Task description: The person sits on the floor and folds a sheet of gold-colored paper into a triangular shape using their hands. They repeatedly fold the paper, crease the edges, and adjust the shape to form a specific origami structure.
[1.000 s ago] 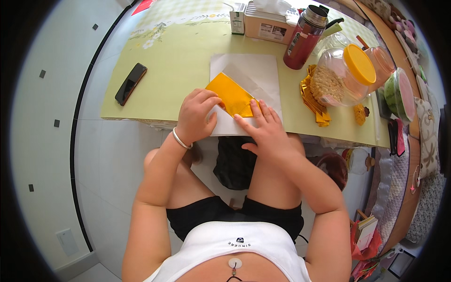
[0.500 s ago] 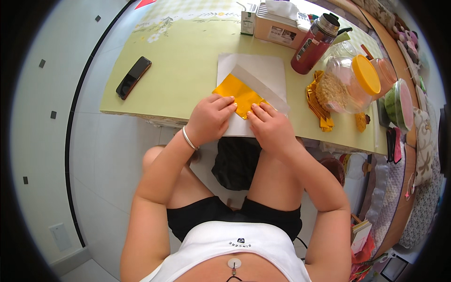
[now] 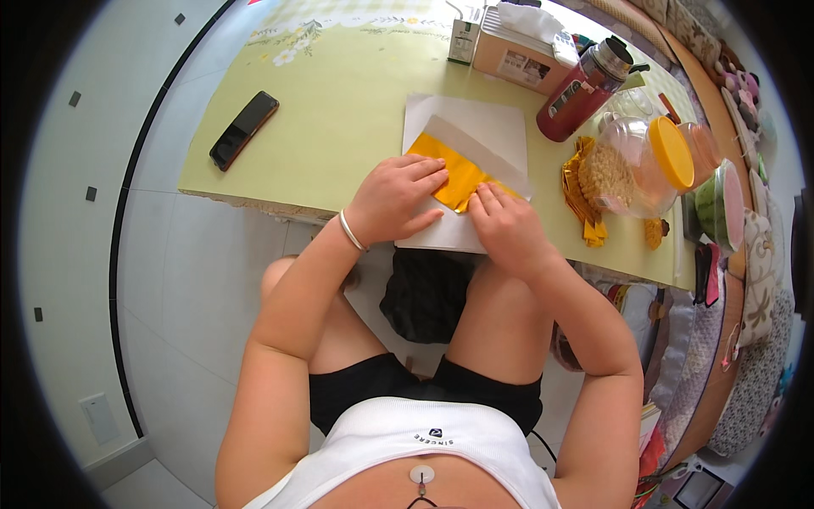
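Observation:
A sheet of gold foil paper [image 3: 458, 176] with a pale grey-white back lies folded over at a slant on a white sheet [image 3: 498, 120] near the table's front edge. My left hand [image 3: 397, 200] rests its outstretched fingers on the foil's left part, the thumb apart and lower down on the white sheet. On the right part, my right hand [image 3: 511, 227] presses bunched fingertips along the lower edge of the foil; its thumb is hidden. Right of the white sheet, pleated gold foil pieces [image 3: 580, 188] lie beside a clear jar with a yellow lid [image 3: 671, 153].
A phone [image 3: 244, 131] lies at the table's left. Toward the back stand a drink carton [image 3: 463, 41], a tissue box [image 3: 519, 57] and a red thermos [image 3: 583, 92]. A wrapped watermelon piece [image 3: 719, 206] and a small brown-yellow item [image 3: 654, 233] sit at the right.
The foil's gold face now shows as a narrower band, with more pale backing above it. My left hand has spread, its thumb moving down off the foil. The whole view has shifted slightly.

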A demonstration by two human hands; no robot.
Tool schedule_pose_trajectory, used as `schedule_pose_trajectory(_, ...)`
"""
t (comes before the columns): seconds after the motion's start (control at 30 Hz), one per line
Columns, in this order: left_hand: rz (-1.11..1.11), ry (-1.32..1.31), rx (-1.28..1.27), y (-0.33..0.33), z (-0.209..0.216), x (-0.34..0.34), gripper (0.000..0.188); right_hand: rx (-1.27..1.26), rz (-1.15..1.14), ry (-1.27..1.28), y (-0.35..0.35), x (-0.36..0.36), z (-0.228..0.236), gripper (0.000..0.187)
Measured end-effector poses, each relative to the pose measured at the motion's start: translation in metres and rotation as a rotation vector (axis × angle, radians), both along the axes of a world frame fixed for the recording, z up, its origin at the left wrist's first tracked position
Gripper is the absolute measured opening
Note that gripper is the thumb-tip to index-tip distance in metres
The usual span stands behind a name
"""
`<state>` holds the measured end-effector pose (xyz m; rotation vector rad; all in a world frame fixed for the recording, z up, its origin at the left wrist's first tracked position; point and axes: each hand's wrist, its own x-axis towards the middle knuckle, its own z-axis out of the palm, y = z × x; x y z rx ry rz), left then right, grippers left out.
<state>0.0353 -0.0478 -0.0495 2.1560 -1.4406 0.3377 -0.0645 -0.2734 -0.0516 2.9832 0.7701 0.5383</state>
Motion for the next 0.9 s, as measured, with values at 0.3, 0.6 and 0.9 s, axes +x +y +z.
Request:
schedule_pose_trajectory(0.3,0.090,0.075,0.027,-0.010,0.002,-0.021,0.043,0.316,-0.099,0.079,0.010,0.005,0.009,0.028)
schedule_pose_trajectory(0.6,0.047,0.037,0.024,-0.004,-0.001,0.004,0.042,0.123,-0.131,-0.013,0.019,0.015,-0.004,0.017)
schedule_pose_trajectory(0.9,0.039,-0.228,0.024,-0.004,-0.005,0.008,0.022,0.305,-0.103,-0.052,0.009,0.006,-0.007,0.028)
